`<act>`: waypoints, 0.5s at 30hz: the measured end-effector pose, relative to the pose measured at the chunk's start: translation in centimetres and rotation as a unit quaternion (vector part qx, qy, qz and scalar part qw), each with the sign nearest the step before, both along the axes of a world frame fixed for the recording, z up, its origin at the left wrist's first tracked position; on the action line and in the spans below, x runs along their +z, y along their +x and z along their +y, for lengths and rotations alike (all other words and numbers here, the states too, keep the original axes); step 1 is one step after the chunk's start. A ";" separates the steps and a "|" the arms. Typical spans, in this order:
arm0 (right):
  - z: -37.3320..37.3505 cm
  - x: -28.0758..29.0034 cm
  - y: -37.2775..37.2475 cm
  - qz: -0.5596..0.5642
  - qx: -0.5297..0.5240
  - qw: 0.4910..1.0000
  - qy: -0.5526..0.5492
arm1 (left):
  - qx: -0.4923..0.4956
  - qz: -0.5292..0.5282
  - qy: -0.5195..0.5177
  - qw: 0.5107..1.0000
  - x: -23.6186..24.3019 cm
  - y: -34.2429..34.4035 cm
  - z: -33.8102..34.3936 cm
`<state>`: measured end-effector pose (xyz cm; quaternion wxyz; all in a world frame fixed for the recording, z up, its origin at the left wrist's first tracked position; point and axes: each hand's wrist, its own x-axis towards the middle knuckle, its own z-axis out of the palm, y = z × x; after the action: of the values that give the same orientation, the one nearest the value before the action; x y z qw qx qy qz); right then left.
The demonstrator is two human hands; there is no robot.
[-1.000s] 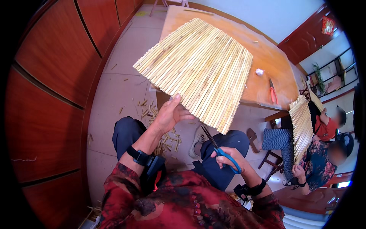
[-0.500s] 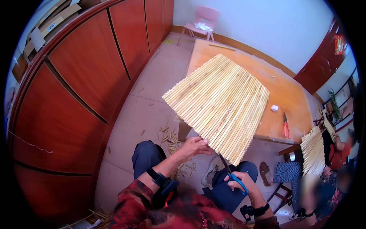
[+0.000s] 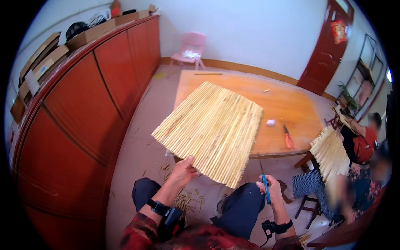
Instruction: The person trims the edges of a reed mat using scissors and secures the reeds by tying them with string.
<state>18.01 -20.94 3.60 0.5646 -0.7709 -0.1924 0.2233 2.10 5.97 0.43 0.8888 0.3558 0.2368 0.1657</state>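
A fan-shaped mat of straw-coloured reed sticks (image 3: 212, 133), laid side by side, spreads in front of me, its far part over the wooden table (image 3: 300, 100). My left hand (image 3: 183, 171) grips its near left edge, thumb on top and the other fingers partly hidden beneath. To the right of the mat, my right hand (image 3: 271, 188) is closed round the blue handles of a pair of scissors (image 3: 266, 189). Their dark blades point upward, apart from the mat. Whether the blades are spread is hard to see.
Orange-handled pliers (image 3: 288, 137) and a small whitish ball (image 3: 270, 122) lie on the table. Cut stick pieces (image 3: 189, 200) litter the floor by my feet. A red-brown cabinet (image 3: 75, 104) lines the left. At right, people sit near another reed mat (image 3: 331, 152).
My right hand has drawn the scissors away from the mat's near edge, up and to the right. The left hand still holds the mat. My view has tilted upward.
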 end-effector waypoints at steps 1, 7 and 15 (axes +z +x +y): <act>-0.2 0.2 0.8 -0.010 0.020 0.999 -0.036 | 0.033 0.011 0.017 0.999 0.2 0.0 -0.2; -0.1 -1.5 6.7 -0.101 -0.037 0.993 -0.047 | 0.080 -0.051 0.038 0.995 -1.8 -0.8 -2.2; 1.6 -5.0 10.6 -0.177 -0.104 0.978 -0.037 | 0.143 -0.111 -0.005 0.983 -2.4 0.2 -5.7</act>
<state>28.63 -19.36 -1.40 0.5132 -0.8343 -0.1992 0.0305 2.28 0.30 -2.01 0.8784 0.2932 0.1856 0.3287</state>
